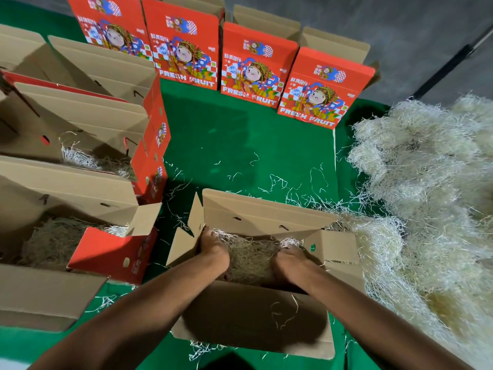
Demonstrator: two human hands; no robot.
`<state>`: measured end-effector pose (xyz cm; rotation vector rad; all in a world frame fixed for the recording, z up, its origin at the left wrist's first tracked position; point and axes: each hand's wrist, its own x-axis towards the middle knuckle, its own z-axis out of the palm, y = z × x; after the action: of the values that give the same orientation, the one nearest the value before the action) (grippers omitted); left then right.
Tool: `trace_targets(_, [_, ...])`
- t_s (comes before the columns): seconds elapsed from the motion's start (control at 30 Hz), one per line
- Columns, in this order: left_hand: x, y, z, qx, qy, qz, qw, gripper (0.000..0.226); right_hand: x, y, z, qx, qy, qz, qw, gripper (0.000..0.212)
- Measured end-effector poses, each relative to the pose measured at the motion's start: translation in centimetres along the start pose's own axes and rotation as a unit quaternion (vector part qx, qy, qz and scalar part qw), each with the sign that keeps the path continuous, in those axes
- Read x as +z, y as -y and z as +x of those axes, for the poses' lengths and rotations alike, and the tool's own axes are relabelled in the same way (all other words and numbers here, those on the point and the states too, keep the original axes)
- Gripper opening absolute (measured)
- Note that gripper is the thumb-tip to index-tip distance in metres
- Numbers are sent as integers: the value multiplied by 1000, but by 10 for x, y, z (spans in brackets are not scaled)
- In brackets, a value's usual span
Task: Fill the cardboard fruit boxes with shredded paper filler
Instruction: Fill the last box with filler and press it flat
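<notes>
Currently both hands are down inside the open box (253,313) at 6 o'clock on the green table (240,134). Left hand (213,252) sits at the box's 9 o'clock inner wall, fingers extended and pressing into the shredded paper filler (250,257); nothing gripped. Right hand (290,259) is at the 3 o'clock side of the same box, fingers curled down into the filler, a tuft showing just above the fingertips; looks like it grasps filler, though the fingertips are partly buried. Filler covers the box floor between the two hands. Near flap of the box lies folded toward the person, with a few loose strands on it.

Big filler pile (426,182) spreads from 2 to 4 o'clock on the table, touching the box's right flap. Loose strands are scattered over the green surface at centre.

At 8 to 10 o'clock, three more open boxes: nearest filled box (80,198) holds filler, the middle box (80,124) shows some filler at its bottom, the far box (101,65) interior can't be seen. At 12 o'clock, four red boxes (256,65) stand upright in a row, printed "FRESH FRUIT", brown flaps up behind them.
</notes>
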<state>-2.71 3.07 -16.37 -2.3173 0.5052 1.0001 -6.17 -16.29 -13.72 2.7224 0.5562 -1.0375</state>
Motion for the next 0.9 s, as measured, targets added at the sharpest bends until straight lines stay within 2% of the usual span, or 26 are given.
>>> trace_targets(0.03, [-6,0,-4,3,-21,-5,1000,47,-8,1,-3,18,23,18,999,18])
trace_targets(0.1, [-16,-1,-16,40,-103,-35,993,31,-16,0,-4,31,-21,40,999,20])
trace_targets(0.17, [-24,-6,-26,93,-201,-113,969,23,-20,3,-2,12,-82,78,994,24])
trace_targets(0.23, [-25,-14,-27,150,-256,-183,937,24,-18,7,2,33,-91,114,989,25])
trace_targets(0.3, [-22,-15,-25,198,-222,-198,934,26,-9,10,5,57,-49,156,985,28])
trace_targets(0.37, [-14,-14,-21,214,-155,-185,947,30,5,7,8,48,-23,159,986,32])
trace_targets(0.47, [-4,-16,-13,187,-60,-202,960,37,23,1,12,50,-6,132,990,61])
trace_targets(0.6, [0,-15,-4,139,-57,-223,963,43,19,2,22,81,38,77,993,80])
trace_targets(0.67, [1,-13,-1,91,-37,-188,977,46,15,4,25,94,57,49,993,90])
trace_targets(0.73, [-1,-12,1,49,-3,-134,990,61,15,4,28,96,66,31,993,98])
trace_targets(0.83, [-3,-11,4,25,10,-120,992,69,13,4,26,103,75,21,992,102])
trace_targets(0.9, [-5,-10,3,37,-27,-122,991,65,14,7,24,97,59,27,993,96])
